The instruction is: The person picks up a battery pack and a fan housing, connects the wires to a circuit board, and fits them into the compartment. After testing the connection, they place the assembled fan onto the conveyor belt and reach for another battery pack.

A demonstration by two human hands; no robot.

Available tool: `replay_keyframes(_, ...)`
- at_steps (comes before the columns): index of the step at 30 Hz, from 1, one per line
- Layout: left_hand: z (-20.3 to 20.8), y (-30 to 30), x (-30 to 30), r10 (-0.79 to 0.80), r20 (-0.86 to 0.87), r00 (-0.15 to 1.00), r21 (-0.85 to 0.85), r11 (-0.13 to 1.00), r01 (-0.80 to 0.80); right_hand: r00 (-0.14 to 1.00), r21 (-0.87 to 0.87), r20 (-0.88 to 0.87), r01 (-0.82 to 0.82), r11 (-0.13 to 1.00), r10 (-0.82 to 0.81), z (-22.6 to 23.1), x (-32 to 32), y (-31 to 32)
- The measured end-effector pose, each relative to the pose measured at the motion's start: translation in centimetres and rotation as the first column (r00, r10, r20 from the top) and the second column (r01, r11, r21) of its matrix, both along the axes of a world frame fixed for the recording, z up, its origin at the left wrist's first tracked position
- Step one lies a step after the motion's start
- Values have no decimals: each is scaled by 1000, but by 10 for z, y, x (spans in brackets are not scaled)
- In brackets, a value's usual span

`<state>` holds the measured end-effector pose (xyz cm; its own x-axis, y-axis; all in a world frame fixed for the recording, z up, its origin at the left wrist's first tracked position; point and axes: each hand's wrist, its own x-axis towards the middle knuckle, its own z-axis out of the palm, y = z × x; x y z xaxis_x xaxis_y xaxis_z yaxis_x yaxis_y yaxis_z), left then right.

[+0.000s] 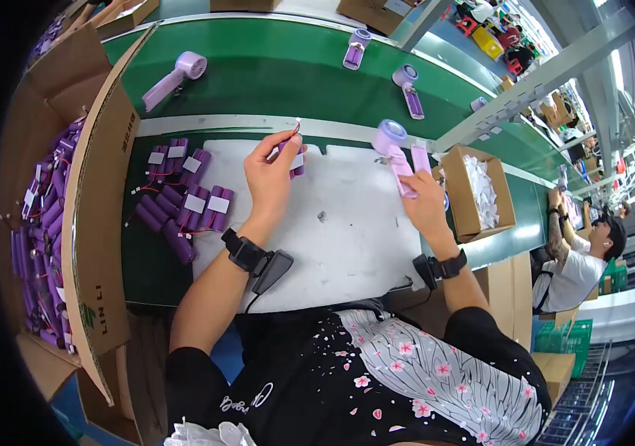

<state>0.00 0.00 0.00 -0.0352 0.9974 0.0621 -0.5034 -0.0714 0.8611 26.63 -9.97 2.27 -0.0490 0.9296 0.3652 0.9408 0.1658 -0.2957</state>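
Observation:
A purple battery pack (297,165) with a white label is pinched in my left hand (269,175), its wires and small white plug sticking up past the fingertips. My right hand (426,201) is closed on a lilac handheld fan (390,137), whose round head points away from me. A separate pink-lilac strip, seemingly a handle cover (420,157), stands beside the fan's handle near my right fingers; I cannot tell whether I hold it too. Both hands are above a white foam mat (332,245). Left of the mat lie several more purple battery packs (194,207) with red wires.
At the left stands a tall cardboard box (102,223) full of battery packs. A small carton (507,195) of white pieces sits right of the mat. Beyond, a green conveyor belt (273,74) carries several fans, one a lilac fan (190,65). A co-worker (581,256) is at the right.

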Motion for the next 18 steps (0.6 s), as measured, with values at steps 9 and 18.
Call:
replay_keyframes(9,-6,-19,-32,-94,-59,994,-58,994,91,965,-180,159,235,955,-207,27,-26,-41)
replay_keyframes(18,-20,-11,-42,24,125,992,-41,999,-19,952,-388,-154,-306,869,266,104,-163,105)
